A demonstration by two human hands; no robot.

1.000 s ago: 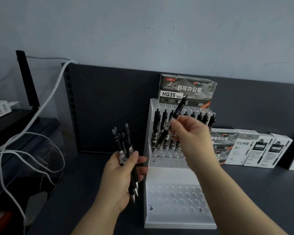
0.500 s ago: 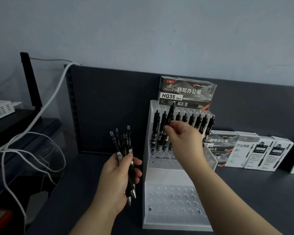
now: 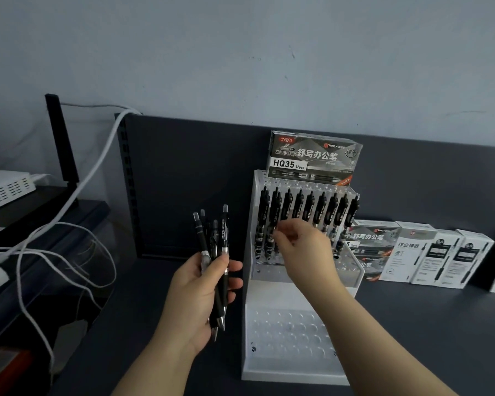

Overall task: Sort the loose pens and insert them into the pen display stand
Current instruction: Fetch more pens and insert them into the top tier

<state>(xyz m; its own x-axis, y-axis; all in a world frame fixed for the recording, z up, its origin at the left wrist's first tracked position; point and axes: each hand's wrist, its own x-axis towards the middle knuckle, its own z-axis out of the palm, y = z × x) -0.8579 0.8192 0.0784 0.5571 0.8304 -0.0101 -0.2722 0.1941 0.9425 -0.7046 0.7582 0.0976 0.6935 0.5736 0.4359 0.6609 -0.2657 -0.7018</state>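
Black pens bundled upright in left grip, clamped round barrels, tips down, likely kept ready for feeding one by one. Right grip at seated pen in white display stand rear tier; pinching or released, cannot tell. Front tier holes unfilled

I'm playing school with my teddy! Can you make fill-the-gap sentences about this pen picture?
The left hand holds a bunch of ___ pens.
The box above the stand says HQ35, ___ pcs.
The right hand reaches the stand's ___ tier.
Missing: black; 12; upper.
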